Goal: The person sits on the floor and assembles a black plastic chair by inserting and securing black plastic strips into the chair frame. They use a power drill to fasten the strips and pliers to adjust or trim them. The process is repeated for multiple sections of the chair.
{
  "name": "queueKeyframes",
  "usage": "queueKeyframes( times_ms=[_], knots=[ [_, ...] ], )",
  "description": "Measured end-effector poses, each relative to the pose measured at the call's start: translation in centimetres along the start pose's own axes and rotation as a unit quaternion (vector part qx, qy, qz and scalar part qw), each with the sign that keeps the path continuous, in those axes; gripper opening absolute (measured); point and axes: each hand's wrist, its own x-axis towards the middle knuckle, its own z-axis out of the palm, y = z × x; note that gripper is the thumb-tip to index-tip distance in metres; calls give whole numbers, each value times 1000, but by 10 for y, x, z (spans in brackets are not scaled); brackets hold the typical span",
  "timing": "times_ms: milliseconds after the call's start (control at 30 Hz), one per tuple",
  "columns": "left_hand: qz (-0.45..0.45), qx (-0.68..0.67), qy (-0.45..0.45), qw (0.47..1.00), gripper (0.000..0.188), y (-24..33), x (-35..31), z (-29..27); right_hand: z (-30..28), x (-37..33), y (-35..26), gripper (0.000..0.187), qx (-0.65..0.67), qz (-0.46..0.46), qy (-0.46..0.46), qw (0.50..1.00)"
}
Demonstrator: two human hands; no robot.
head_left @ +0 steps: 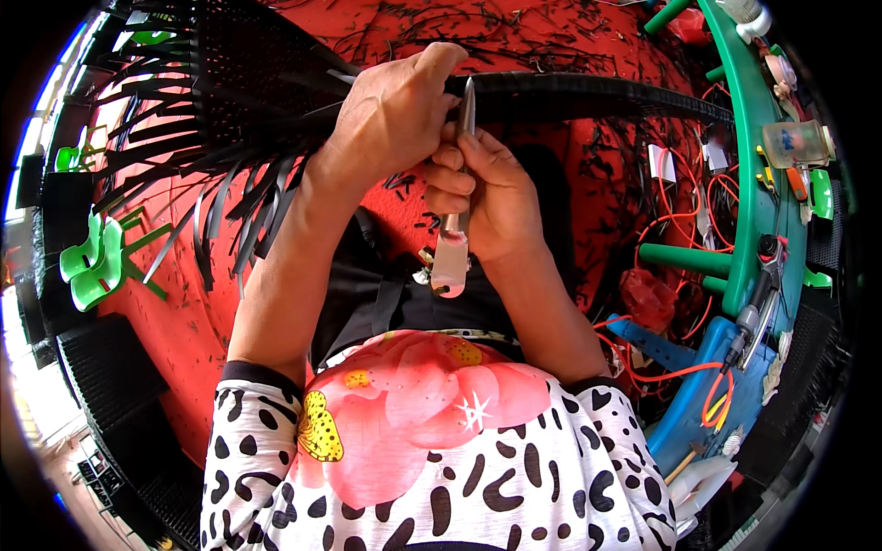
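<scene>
My right hand [496, 193] is wrapped round a pointed metal tool [451, 257] with a flat, rounded lower end. The tool stands nearly upright, its tip toward the far side. Just left of it, my left hand [390, 110] is closed at the edge of a black woven piece [248, 73]; its fingertips are mostly hidden behind the hand. Loose black strips [220, 207] fan out from the piece on the left. A long black band of the weave [597, 89] runs off to the right behind both hands.
Black strip scraps lie over the red floor [175, 312]. Green chairs [96, 262] stand at the left. On the right are a green bench [749, 184] and a blue stool [703, 381], with a power tool [758, 303] and orange cords [675, 372]. A clear jar [792, 145] sits on the bench.
</scene>
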Motion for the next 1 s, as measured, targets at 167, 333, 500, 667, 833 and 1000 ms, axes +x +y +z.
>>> queueKeyframes(
  times_ms=[167, 333, 500, 667, 833, 1000],
  knots=[
    [-9, -7, 0, 1000, 39, 0, -2, -1, 3, -1, 0, 13, 24, 3, 1, 1000],
    [-10, -14, 10, 1000, 40, -7, 3, -2, 13, 7, -13, 14, -68, 5, 7, 998],
    [-1, -38, 2, 999, 39, -7, 5, -5, 16, -6, -10, 16, -345, -64, 69, 934],
    [61, 9, 9, 998, 31, -11, 8, -3, 2, -19, 2, 16, -335, -144, 133, 922],
    [75, 21, 11, 997, 29, -12, 12, -1, -11, -15, -3, 15, -288, -175, 165, 927],
    [78, 32, 18, 996, 29, -15, 14, -1, -14, -11, -4, 14, -274, -171, 189, 927]
  ],
)
